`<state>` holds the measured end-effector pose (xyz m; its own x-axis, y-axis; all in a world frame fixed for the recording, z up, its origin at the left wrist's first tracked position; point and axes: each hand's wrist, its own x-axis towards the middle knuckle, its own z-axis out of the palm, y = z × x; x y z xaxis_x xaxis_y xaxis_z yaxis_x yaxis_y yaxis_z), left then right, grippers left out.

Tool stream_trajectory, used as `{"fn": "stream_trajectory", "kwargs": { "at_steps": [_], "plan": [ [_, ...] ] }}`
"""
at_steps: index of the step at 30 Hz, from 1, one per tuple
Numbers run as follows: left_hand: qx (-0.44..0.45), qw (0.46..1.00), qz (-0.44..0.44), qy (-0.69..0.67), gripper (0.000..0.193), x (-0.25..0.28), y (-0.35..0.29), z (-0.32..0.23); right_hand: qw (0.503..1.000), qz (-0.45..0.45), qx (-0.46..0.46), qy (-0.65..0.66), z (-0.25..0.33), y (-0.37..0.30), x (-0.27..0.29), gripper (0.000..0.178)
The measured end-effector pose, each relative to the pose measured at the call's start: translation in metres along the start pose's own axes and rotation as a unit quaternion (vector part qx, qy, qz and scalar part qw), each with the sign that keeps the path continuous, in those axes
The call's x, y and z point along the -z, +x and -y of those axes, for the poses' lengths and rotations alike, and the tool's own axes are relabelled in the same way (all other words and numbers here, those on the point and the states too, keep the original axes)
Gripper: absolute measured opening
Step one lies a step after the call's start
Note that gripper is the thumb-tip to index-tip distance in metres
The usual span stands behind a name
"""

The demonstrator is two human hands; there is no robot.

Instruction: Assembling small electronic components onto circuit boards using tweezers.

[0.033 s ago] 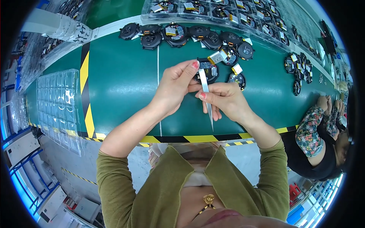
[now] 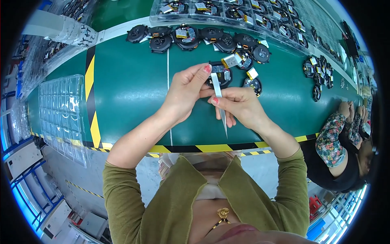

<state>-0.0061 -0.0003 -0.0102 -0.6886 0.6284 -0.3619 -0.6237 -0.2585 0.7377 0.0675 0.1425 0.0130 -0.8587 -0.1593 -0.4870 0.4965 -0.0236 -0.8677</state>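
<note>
My left hand [image 2: 183, 90] is closed on a round black watch body [image 2: 225, 77], thumb on its upper left edge; its inside faces up, showing a circuit board. In my right hand [image 2: 245, 106] is a pair of silver tweezers [image 2: 216, 84], pinched between thumb and fingers. The broad end lies over the watch body and the fine tips point back toward me. A silver battery cell [image 2: 230, 61] with a yellow edge lies just beyond the held body. Another opened watch body [image 2: 253, 86], with a small cell [image 2: 252, 73] beside it, rests to the right.
Several black watch bodies [image 2: 161, 43] form a row across the green table [image 2: 130, 105]. Behind them stands a filled clear tray [image 2: 195, 17]. An unfilled clear tray [image 2: 61, 110] overhangs the table's left front. More watch bodies [image 2: 318, 73] and a co-worker's patterned sleeve [image 2: 331, 140] are at right.
</note>
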Motion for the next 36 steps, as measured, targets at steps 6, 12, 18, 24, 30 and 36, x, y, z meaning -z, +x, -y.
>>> {"fn": "stream_trajectory", "kwargs": {
  "at_steps": [6, 12, 18, 24, 30, 36],
  "plan": [
    [-0.05, 0.998, -0.024, 0.017, 0.028, 0.002, 0.004, -0.003, 0.968, -0.13, 0.143, -0.163, 0.005, -0.005, 0.011, 0.012],
    [0.035, 0.991, 0.093, 0.09, 0.037, -0.007, -0.009, 0.003, 0.894, -0.302, 0.232, -0.238, 0.006, -0.022, 0.036, 0.017],
    [0.033, 0.992, 0.035, 0.118, 0.036, -0.007, -0.003, -0.007, 0.629, -0.479, 0.193, -0.581, -0.007, -0.053, 0.144, 0.025],
    [0.036, 0.992, 0.073, 0.097, 0.031, -0.001, 0.0, -0.004, 0.678, -0.486, 0.194, -0.516, 0.005, -0.005, 0.103, 0.049],
    [0.083, 0.988, 0.127, 0.041, 0.035, -0.006, -0.006, -0.007, 0.833, -0.394, 0.162, -0.354, 0.014, 0.0, 0.08, 0.025],
    [0.033, 0.988, 0.137, -0.06, 0.032, -0.007, -0.004, -0.002, 0.699, -0.233, 0.473, -0.484, -0.008, -0.001, 0.015, 0.027]
  ]
}}
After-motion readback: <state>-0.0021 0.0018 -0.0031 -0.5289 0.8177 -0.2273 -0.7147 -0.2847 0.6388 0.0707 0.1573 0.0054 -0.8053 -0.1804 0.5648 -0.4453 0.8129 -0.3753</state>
